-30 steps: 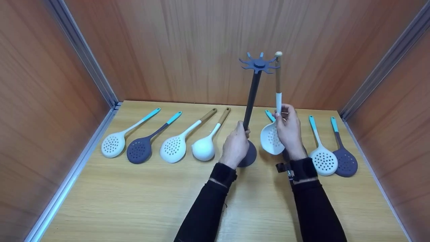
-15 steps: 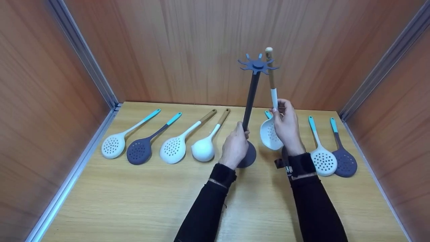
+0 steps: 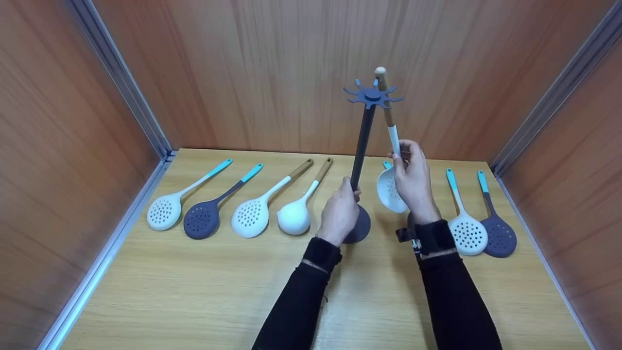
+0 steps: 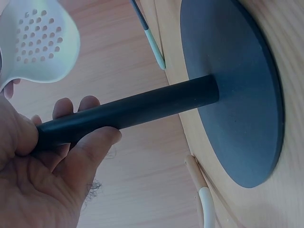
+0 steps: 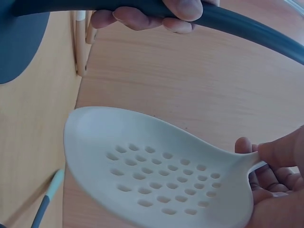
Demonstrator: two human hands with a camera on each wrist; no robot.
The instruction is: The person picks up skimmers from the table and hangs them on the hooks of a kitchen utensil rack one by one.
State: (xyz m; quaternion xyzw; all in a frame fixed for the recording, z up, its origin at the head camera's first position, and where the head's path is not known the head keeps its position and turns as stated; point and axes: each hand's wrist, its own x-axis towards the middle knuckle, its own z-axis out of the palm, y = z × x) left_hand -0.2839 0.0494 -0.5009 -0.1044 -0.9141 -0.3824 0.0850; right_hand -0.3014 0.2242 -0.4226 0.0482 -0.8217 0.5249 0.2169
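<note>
the skimmer (image 3: 394, 138) is white and tan, the stand (image 3: 363, 141) dark.

Head view: right-hand grip (image 3: 415, 180) hid most of a turquoise-handled utensil (image 3: 387, 165); left-hand grip (image 3: 339, 212) covered part of the stand (image 3: 363, 146)'s lower pole. Couldn't tell if white slotted spoon (image 3: 389, 192) touched the hooks (image 3: 396, 99). Left wrist view cropped spoon, base (image 4: 237, 99).

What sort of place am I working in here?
Probably a staged work booth rather than a working kitchen: wood-grain panels with metal corner strips surround the tabletop on three sides, where kitchen utensils lie spread out.
</note>
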